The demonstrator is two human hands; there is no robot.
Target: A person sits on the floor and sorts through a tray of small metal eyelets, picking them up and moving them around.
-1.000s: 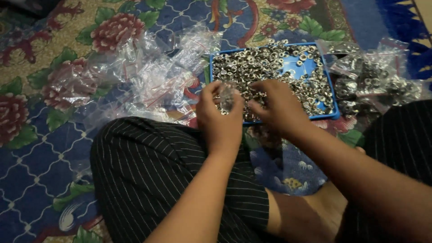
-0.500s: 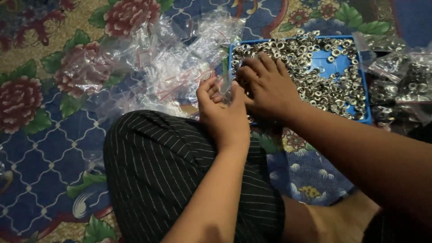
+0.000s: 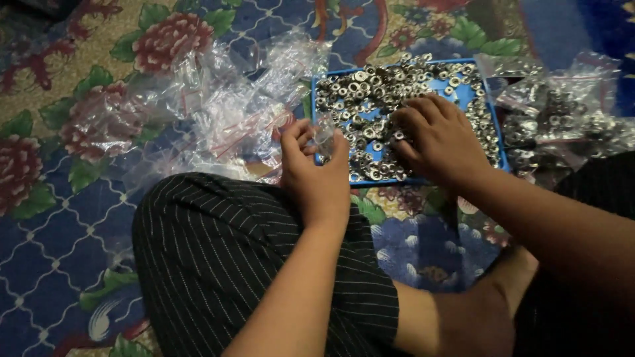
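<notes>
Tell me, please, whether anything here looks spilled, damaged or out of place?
Nothing stands out: the metal nuts stay inside the blue tray, with no strays visible on the carpet. Only the empty clear bags lie in a loose heap.

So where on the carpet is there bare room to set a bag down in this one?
Bare floral carpet lies left of the striped-trousered knee, below the heap of empty clear bags. A smaller patch sits between the blue tray and the legs. Crowded: the tray, full of metal nuts under the right hand, and the filled bags on its right.

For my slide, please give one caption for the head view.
Left hand holds a small clear bag; right hand rests on nuts in a blue tray.
</notes>
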